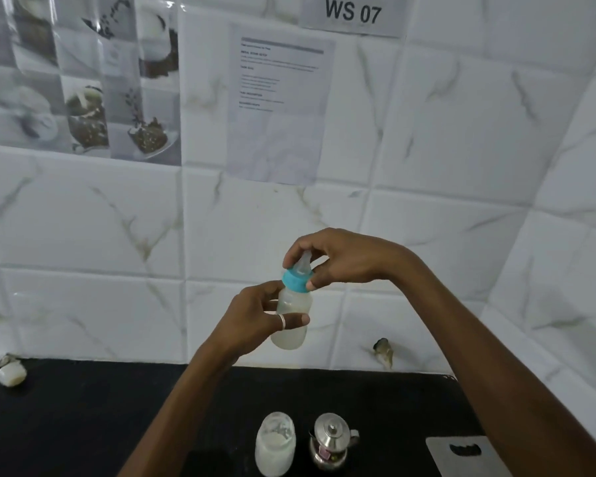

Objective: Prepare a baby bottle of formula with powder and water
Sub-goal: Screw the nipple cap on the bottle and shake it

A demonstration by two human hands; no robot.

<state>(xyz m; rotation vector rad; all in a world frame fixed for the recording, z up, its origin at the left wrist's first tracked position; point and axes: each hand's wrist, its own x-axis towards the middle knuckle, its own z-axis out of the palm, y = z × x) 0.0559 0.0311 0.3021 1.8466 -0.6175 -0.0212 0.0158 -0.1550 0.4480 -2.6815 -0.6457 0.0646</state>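
A clear baby bottle [292, 316] with cloudy whitish liquid is held up in front of the tiled wall, slightly tilted. My left hand [255, 316] grips its body, a ring on one finger. A teal screw ring [295, 278] with a clear teat sits on its neck. My right hand [341, 258] comes from above, its fingers closed around the teat and the teal ring. Below on the black counter stand a glass jar of white powder [275, 444] and a small steel kettle [331, 440] with a lid.
The black counter [100, 418] meets the white marble-tiled wall. A small clear cap-like object [10, 373] lies at the far left edge. A grey cutting board [461, 456] lies at the lower right. A printed sheet [279, 101] and a "WS 07" label hang on the wall.
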